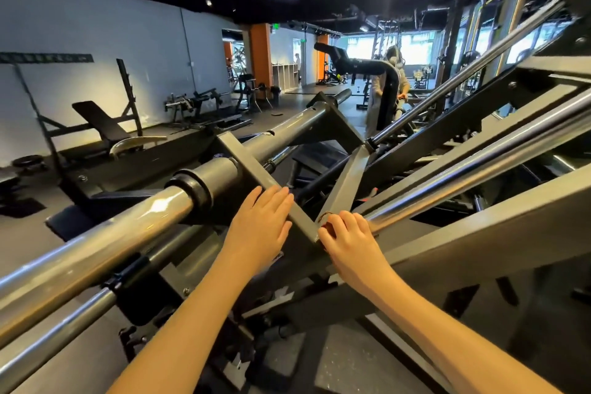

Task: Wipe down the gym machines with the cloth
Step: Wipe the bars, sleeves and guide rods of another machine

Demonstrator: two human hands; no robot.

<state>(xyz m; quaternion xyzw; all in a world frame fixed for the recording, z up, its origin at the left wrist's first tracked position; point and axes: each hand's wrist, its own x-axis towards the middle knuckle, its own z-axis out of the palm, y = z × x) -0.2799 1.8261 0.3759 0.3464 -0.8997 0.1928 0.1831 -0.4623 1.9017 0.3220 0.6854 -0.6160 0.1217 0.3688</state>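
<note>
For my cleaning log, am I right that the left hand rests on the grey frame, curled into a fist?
Not quite: the left hand rests on the grey frame flat, fingers straight, not in a fist; the head view shows it.

Two grey struts [252, 166] cross at centre. A thick chrome bar [96, 233] blocks the way from 8 o'clock. Chrome rails [479, 153] and a broad grey beam [479, 233] close off 2 to 4 o'clock. Between the struts, a narrow dark wedge opens at 12 o'clock. Bare floor [38, 233] lies at 9 o'clock.
</note>
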